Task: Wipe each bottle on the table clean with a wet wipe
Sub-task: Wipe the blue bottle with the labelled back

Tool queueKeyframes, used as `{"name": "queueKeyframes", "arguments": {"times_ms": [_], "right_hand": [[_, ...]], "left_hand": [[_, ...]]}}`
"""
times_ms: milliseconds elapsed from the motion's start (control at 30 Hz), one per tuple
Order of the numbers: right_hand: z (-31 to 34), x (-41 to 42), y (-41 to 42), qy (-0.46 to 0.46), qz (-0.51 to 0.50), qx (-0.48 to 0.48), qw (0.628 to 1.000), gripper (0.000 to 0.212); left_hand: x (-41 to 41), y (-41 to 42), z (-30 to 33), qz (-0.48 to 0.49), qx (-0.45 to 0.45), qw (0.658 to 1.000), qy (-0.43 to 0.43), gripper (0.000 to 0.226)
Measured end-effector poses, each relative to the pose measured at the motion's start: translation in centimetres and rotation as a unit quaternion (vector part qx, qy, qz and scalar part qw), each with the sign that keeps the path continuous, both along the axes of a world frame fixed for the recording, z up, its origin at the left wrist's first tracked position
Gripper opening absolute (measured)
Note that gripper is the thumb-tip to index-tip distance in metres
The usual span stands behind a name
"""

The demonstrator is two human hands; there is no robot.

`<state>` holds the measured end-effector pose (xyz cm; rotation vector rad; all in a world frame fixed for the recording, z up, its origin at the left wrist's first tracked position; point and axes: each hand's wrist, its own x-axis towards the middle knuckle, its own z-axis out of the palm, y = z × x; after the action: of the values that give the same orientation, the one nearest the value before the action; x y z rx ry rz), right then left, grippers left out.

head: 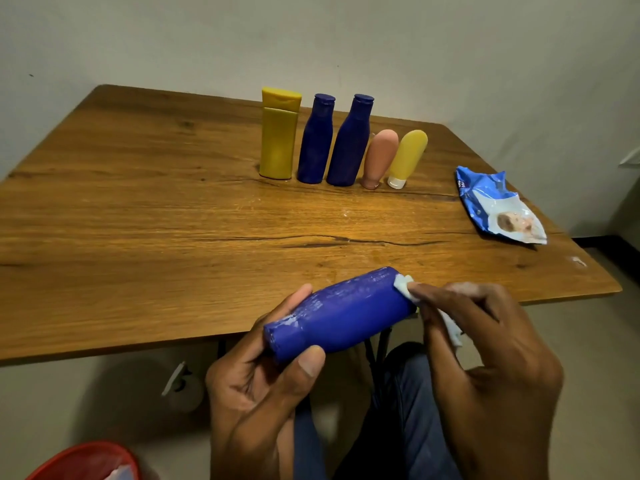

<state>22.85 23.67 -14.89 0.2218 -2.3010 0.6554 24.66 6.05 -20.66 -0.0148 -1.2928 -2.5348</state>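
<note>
I read dim, warm indoor light; a soft sheen on the table mid-surface. Wide-angle bowing bends its edges. Floor beneath lies in shadow. Overall soft, slightly smeared detail; hands mildly blurred

A red bin sits on the pale floor at the lower left corner, something white inside it. A blurred white object lies under the edge of the wooden table. A plain wall stands behind.

Blue bottle, white wipe, yellow bottle, brown wood-grain table.
</note>
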Motion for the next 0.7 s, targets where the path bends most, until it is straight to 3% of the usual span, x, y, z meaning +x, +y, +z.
{"name": "queueKeyframes", "arguments": {"times_ms": [367,433,533,700], "right_hand": [[0.2,3.6,-6.0,0.022,0.105,-0.024,0.994,0.024],[0.2,3.2,-5.4,0.036,0.113,-0.025,0.993,0.021],[0.0,1.9,-2.8,0.021,0.084,-0.033,0.996,0.031],[0.0,0.0,-0.5,0.006,0.017,-0.02,1.0,0.025]], "left_hand": [[0.3,-0.2,0.5,-0.052,0.018,0.998,-0.005,0.075],[0.3,-0.4,0.4,-0.043,0.013,0.999,-0.003,0.068],[0.1,-0.2,0.0,-0.014,-0.014,1.0,0.005,0.061],[0.0,-0.1,0.1,-0.001,-0.023,1.0,0.009,0.06]]}}
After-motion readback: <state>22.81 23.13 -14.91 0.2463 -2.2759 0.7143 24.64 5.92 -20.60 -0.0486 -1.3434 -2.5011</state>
